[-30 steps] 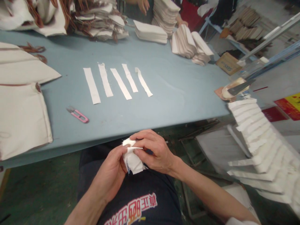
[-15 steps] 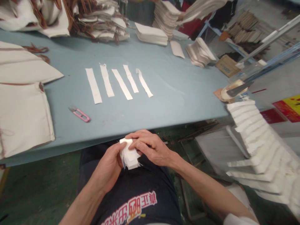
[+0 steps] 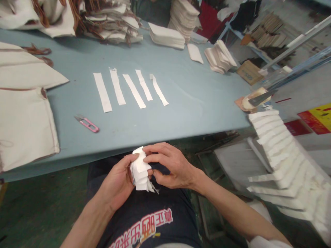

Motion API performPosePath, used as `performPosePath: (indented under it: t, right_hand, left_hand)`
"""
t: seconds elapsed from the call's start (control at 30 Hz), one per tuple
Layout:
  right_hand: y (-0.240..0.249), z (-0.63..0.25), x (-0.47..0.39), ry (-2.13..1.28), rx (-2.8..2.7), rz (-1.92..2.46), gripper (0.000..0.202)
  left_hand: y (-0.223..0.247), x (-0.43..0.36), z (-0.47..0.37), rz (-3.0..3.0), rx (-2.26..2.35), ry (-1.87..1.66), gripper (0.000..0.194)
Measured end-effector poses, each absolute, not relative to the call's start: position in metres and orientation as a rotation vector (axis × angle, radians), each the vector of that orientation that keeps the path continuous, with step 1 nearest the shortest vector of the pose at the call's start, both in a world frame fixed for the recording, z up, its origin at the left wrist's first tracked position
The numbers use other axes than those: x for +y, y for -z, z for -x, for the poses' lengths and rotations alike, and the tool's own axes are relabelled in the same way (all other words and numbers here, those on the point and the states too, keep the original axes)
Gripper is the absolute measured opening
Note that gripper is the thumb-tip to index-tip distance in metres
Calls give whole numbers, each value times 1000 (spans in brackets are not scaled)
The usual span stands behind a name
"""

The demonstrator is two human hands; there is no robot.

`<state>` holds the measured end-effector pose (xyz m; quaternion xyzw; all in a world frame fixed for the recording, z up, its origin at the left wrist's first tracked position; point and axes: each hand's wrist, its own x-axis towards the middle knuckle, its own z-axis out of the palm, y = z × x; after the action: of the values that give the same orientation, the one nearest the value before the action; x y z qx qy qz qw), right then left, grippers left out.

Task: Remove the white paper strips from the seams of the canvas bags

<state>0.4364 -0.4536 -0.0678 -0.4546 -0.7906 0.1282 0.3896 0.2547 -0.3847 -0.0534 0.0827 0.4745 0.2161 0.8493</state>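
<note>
Close to my body, below the table's front edge, my left hand [image 3: 117, 181] is closed round a folded bundle of white fabric strips [image 3: 141, 165]. Its thumb presses on the top layer, while loose, frayed ends hang from the lower side. My right hand [image 3: 173, 163] is at the bundle's right side, fingers apart and curved, fingertips touching its upper edge. On the table ahead, several separate white strips [image 3: 102, 93] lie in a slanting row. Pink thread snips [image 3: 88, 123] rest to the left of them.
The blue-green table [image 3: 196, 110] carries pale fabric bags [image 3: 28, 124] on the left. Stacked cloth pieces [image 3: 167, 36] and bundles with brown straps [image 3: 111, 26] stand at the back. Layered white strips [image 3: 289, 165] hang at the right, near a small cardboard box [image 3: 249, 72].
My right hand's fingers have spread and drawn back slightly from the bundle. More of the bundle shows, its layers fanned out. The view has shifted slightly.
</note>
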Motion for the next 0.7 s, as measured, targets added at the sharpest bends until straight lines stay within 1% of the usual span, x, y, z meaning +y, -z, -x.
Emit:
performPosePath:
  t: [0.1, 0.17, 0.23, 0.33, 0.4, 0.47, 0.57, 0.63, 0.7]
  right_hand:
    - [76, -435, -451, -300, -2040, 1165, 40]
    - [80, -436, -450, -271, -2077, 1151, 37]
    - [81, -439, -449, -214, -2125, 1121, 30]
    - [79, -444, -449, -124, -2176, 1045, 19]
    - [76, -445, -449, -98, -2176, 988, 12]
    - [74, -444, -448, -97, -2154, 956, 7]
    - [73, -442, -446, -148, -2102, 955, 10]
    - [74, -441, -445, -248, -2039, 974, 11]
    - [74, -441, -445, -370, -1974, 986, 13]
  left_hand:
    - [58, -386, -252, -173, 977, -467, 9]
    - [62, -387, -249, -176, 955, -465, 7]
    - [66, -388, -247, -182, 934, -458, 10]
    - [69, -390, -246, -207, 913, -451, 7]
    - [69, -392, -248, -235, 907, -463, 5]
    - [70, -393, -250, -269, 905, -489, 8]
    - [70, -395, -252, -316, 900, -520, 12]
    - [69, -395, -251, -346, 887, -523, 14]
    - [69, -394, -250, -375, 870, -516, 20]
